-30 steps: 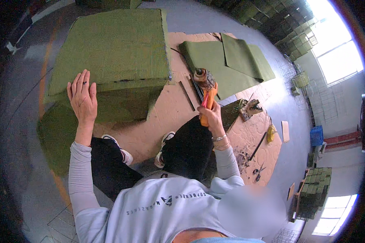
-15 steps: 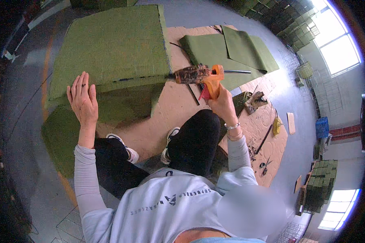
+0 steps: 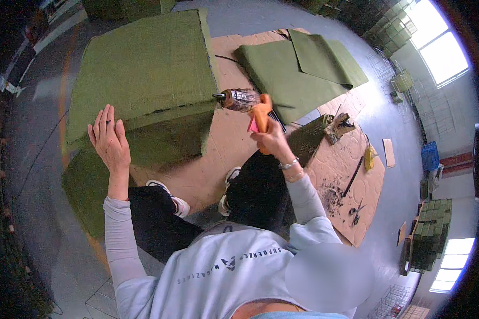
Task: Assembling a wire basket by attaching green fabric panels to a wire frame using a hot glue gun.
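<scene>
My left hand (image 3: 110, 141) lies flat, fingers stretched, on the near left edge of a large green fabric-covered panel (image 3: 143, 64). Under that edge a green flap hangs in shadow, and a dark, broken line of glue runs along the edge. My right hand (image 3: 273, 139) grips an orange glue gun (image 3: 261, 112) with a dark-stained barrel and a red trigger. Its metal nozzle points left, just off the panel's near right corner. A dark glue stick seems to stick out behind the gun, blurred.
Flat cardboard (image 3: 229, 133) covers the floor. On it lie a folded green sheet (image 3: 271, 69), a dark-stained block (image 3: 339, 127), a black stick (image 3: 352, 178), a yellow-handled tool (image 3: 369, 159) and scissors (image 3: 356, 213). Further right stand a blue crate (image 3: 430, 155) and stacked green boxes (image 3: 432, 228).
My right hand has drawn the glue gun a little left and toward me, turning it, and the nozzle now shows clear of the glue line. My left hand stays on the panel.
</scene>
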Demonstrator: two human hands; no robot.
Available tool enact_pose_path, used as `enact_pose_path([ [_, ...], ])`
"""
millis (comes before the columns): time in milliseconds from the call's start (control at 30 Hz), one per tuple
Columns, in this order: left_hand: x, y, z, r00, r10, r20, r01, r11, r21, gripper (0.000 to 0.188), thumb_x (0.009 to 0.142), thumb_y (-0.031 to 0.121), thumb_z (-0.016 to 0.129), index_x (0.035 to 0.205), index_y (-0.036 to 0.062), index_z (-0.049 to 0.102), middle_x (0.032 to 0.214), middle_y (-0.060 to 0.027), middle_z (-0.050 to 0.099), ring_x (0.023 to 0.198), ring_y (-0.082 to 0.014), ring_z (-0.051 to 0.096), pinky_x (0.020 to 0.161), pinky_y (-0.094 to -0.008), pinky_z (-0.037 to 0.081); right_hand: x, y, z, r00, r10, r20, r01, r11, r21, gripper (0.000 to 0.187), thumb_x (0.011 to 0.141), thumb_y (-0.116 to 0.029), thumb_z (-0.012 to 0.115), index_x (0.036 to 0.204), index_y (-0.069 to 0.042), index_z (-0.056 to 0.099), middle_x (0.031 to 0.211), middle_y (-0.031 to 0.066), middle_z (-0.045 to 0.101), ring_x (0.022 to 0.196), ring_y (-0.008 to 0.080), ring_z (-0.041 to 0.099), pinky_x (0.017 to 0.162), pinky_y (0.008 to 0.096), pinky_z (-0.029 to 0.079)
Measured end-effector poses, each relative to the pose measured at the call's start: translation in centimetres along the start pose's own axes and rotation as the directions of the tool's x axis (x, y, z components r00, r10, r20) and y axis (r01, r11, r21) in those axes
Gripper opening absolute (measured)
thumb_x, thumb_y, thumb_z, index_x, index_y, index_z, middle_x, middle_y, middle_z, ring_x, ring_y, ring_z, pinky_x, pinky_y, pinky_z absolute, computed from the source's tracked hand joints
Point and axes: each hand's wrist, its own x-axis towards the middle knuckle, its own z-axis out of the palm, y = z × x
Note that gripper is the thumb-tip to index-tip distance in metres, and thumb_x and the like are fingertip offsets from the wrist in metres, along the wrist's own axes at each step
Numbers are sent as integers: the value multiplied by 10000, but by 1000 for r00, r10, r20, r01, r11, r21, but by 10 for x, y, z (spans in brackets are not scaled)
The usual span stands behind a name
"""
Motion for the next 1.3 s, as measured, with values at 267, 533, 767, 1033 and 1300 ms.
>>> enact_pose_path([
  [267, -4, -5, 1, 1000, 3, 15, -3, 1000, 2, 368, 963, 262, 355, 1281, 121, 476, 1328, -5, 464, 1251, -193, 383, 1079, -417, 194, -12, -15, 6, 995, 96, 25, -99, 977, 188, 230, 672, -53, 665, 828, -43, 496, 660, 15, 510, 507, 124, 510, 466, 264, 417],
  [533, 0, -1, 2, 1000, 13, 14, -13, 1000, -10, 371, 965, 268, 350, 1281, 121, 477, 1322, -14, 470, 1242, -206, 395, 1078, -413, 188, -34, 17, 62, 989, 118, 88, -142, 920, 365, 212, 692, -53, 643, 813, -57, 469, 666, 12, 486, 529, 121, 510, 459, 259, 409],
  [767, -3, -2, 0, 1000, 15, 13, -15, 999, -28, 394, 971, 287, 317, 1280, 101, 475, 1307, -32, 478, 1239, -210, 392, 1079, -408, 191, -36, 9, 56, 995, 104, 5, -90, 841, 534, 202, 709, -59, 632, 811, -66, 458, 676, 20, 491, 519, 126, 494, 471, 258, 405],
  [1033, -1, 2, -1, 1000, 26, 8, -26, 999, -22, 396, 972, 290, 311, 1280, 104, 476, 1311, -27, 477, 1235, -207, 400, 1073, -407, 197, -34, 17, 66, 980, 173, 99, -199, 881, 428, 253, 688, -66, 665, 828, -68, 455, 685, 13, 493, 549, 118, 491, 502, 271, 415],
  [1300, 0, 3, -1, 1000, 20, 12, -20, 1000, -20, 393, 972, 279, 305, 1281, 107, 475, 1314, -25, 474, 1237, -203, 399, 1076, -410, 187, -19, 5, 54, 988, 86, 130, -121, 949, 292, 227, 682, -86, 650, 843, -26, 502, 653, 31, 524, 539, 130, 525, 494, 284, 430],
])
